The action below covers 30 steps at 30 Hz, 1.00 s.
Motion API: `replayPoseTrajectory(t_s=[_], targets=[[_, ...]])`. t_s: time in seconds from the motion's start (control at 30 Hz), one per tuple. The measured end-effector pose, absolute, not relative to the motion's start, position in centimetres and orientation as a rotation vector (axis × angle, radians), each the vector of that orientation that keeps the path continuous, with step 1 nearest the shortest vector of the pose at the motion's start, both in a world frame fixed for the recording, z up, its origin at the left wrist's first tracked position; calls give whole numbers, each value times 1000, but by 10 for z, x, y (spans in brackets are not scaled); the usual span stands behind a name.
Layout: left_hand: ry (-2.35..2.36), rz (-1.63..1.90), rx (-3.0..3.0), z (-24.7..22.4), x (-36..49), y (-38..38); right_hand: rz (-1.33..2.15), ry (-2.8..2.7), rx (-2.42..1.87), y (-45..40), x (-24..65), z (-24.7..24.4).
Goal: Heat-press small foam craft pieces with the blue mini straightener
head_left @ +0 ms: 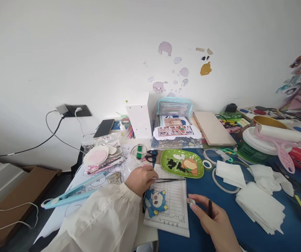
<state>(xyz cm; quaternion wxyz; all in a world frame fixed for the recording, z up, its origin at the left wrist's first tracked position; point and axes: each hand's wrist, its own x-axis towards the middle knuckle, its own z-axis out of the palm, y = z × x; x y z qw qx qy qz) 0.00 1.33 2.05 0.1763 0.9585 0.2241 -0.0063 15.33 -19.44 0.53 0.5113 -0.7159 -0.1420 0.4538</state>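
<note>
My left hand, in a white sleeve, is closed at the near end of dark tweezers, whose tips point right over a printed form sheet. Below it on the sheet lies a blue cartoon figure with a white face and yellow tips. My right hand, right of the sheet, pinches a small pale piece between thumb and forefinger; its exact kind is unclear. A black stick-like thing shows between that hand's fingers. Beyond the tweezers stands a green tray with black, white and tan cut-out pieces.
White wipes and a clear ring of tubing lie on the right. Behind them stand a white-lidded tub and a pink lint roller. Scissors lie left of the tray. A light-blue hair straightener lies at left.
</note>
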Motion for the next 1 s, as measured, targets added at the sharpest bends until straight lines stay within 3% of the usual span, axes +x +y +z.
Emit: replayPoseTrajectory(t_s=[1.0], targets=[[430,55,3121,26,18,7,1023,-368,-1706,-202,159,6]])
